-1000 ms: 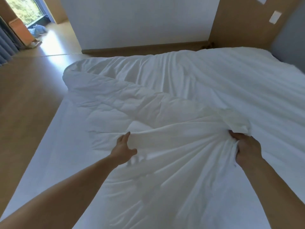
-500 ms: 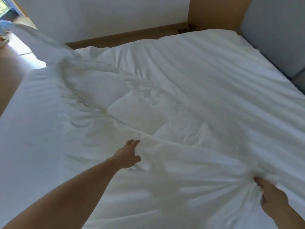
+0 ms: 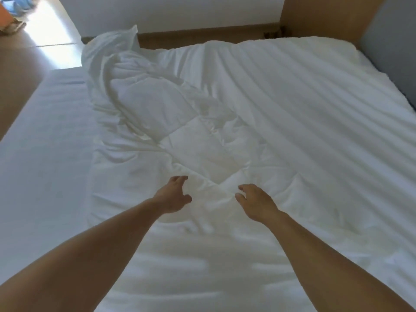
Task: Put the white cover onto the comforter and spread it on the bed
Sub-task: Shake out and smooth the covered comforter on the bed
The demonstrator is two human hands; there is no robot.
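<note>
White bed [image 3: 40,131] fills most of the view, its sheet bare and smooth along the left side. On it the comforter [image 3: 202,149] lies rumpled in the middle, its quilted squares showing. The striped cover [image 3: 315,109] lies over the right part of the bed and the near part under both arms. At the far left its fabric is bunched into a peak that stands up.

The left hand [image 3: 173,197] and right hand [image 3: 256,203] reach side by side to the near edge of the quilted patch. Their fingers are apart and loosely bent and hold nothing. Whether they touch the fabric cannot be told.

A grey headboard [image 3: 391,41] runs along the right, with a wood panel [image 3: 319,16] beside it. A white wall [image 3: 180,12] stands beyond the bed. To the left a wooden floor [image 3: 27,61] carries a bright patch of sun, with blue cloth [image 3: 20,3] in the far corner.
</note>
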